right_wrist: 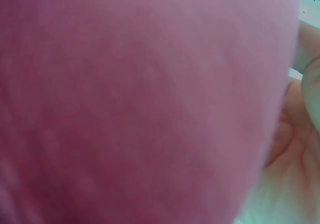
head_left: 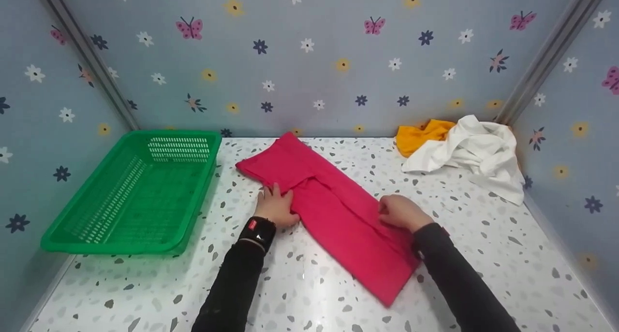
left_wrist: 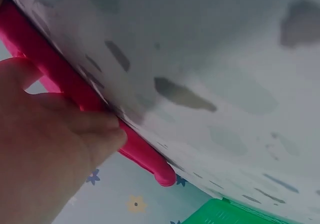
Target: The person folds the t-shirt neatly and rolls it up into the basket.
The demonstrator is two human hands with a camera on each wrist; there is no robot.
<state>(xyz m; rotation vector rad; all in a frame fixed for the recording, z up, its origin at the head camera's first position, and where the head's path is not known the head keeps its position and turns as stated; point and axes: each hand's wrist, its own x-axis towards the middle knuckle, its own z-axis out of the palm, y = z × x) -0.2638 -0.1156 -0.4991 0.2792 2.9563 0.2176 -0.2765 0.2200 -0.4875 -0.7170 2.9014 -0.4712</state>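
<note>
A pinkish-red shirt point(head_left: 348, 211) lies folded lengthwise into a slanting strip on the speckled table. At its upper left, a flap like a sleeve sticks out. My left hand point(head_left: 275, 207) rests against the strip's left edge with fingers extended; in the left wrist view its fingers point(left_wrist: 95, 126) touch the cloth at table level. On the opposite side, my right hand point(head_left: 404, 212) has curled fingers and pinches the shirt's right edge. Blurred red cloth fills most of the right wrist view, partly covering the right hand point(right_wrist: 295, 139), so its fingertips are hidden.
A green plastic basket point(head_left: 193, 216) with slotted sides stands at the left. Towards the back right corner lie a crumpled white cloth point(head_left: 483, 151) and an orange cloth point(head_left: 420, 136). Flower-patterned panels point(head_left: 329, 42) enclose the table at the back and both sides.
</note>
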